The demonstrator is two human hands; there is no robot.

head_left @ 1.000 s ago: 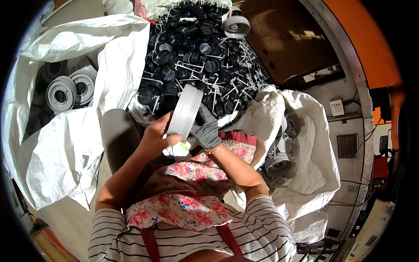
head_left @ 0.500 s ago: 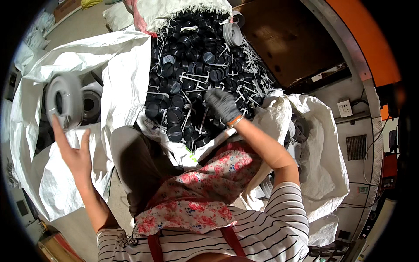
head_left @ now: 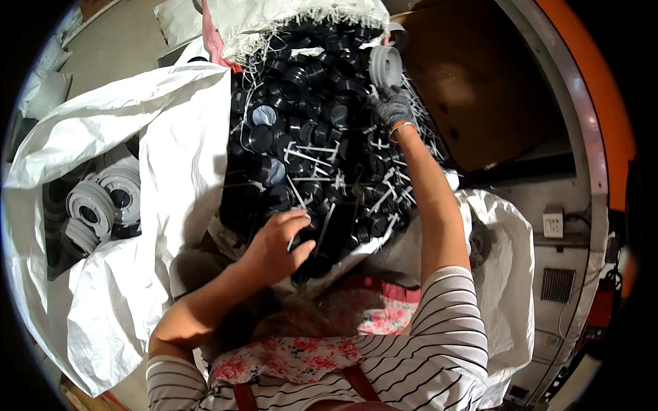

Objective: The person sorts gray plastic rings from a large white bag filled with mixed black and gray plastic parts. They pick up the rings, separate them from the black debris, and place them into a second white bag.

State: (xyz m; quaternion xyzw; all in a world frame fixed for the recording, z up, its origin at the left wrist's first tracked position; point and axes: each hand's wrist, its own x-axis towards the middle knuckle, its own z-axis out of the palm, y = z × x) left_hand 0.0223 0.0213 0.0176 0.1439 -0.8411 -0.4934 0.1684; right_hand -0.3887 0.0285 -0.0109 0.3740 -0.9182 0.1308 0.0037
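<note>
My right hand (head_left: 392,108), in a grey glove, is at the far right edge of a heap of black plastic caps (head_left: 301,130). Its fingers close on the lower rim of a grey threaded plastic ring (head_left: 385,67), which still rests on the heap. Bare and empty, my left hand (head_left: 277,246) hovers over the heap's near edge with thumb and fingers apart. Thin white plastic sprues (head_left: 312,156) lie scattered among the caps. At the left, a white woven sack (head_left: 181,144) holds several grey rings with dark centres (head_left: 91,207).
The caps lie in an opened sack with a frayed white flap (head_left: 301,17) at the back. A brown panel (head_left: 480,89) stands at the far right. Another white sack (head_left: 510,274) sits by my right arm, near a wall socket (head_left: 552,225).
My left hand has let go of a grey ring over the left sack and come back to the heap. My right hand has reached farther out, to the grey threaded ring. The view has shifted.
</note>
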